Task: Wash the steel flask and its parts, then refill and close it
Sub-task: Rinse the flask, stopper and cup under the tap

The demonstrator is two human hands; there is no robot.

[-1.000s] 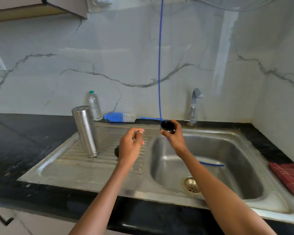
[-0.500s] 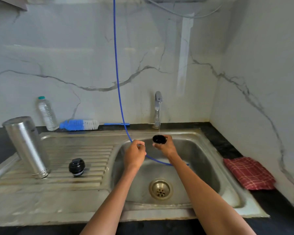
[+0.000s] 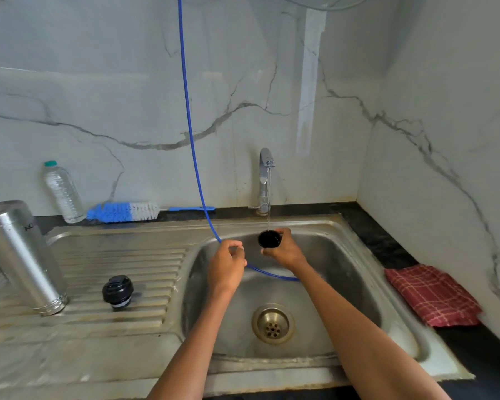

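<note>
Nearest the camera, two bare forearms reach out over the sink [image 3: 393, 301], whose drain [image 3: 273, 323] lies just below them. A second ago the hands were over the draining board, close to the flask; now they are over the basin, under the tap, and water is running where none showed before. By my reading, the rinsing of the small parts has begun, while the flask body and stopper wait their turn.

The left hand [image 3: 227, 268] hovers just left of the cup, its fingers curled with thumb and fingertips drawn together; it seems to hold nothing, though a small item between the fingertips cannot be ruled out. The blue hose [image 3: 191, 140] passes behind it without a clear grip. The right hand [image 3: 283, 249] wraps its fingers round the black cup [image 3: 269, 239], mouth up, directly under the thin stream.

On the draining board to the left, the black stopper [image 3: 117, 291] stands apart from the steel flask [image 3: 22, 255], which rests mouth down and tilted. On the dark table to the right lies a red checked cloth [image 3: 432, 295].

Farther back, along the wall, are the tap [image 3: 263, 180], a blue and white bottle brush [image 3: 124, 211] and a clear plastic bottle [image 3: 62, 193].
</note>
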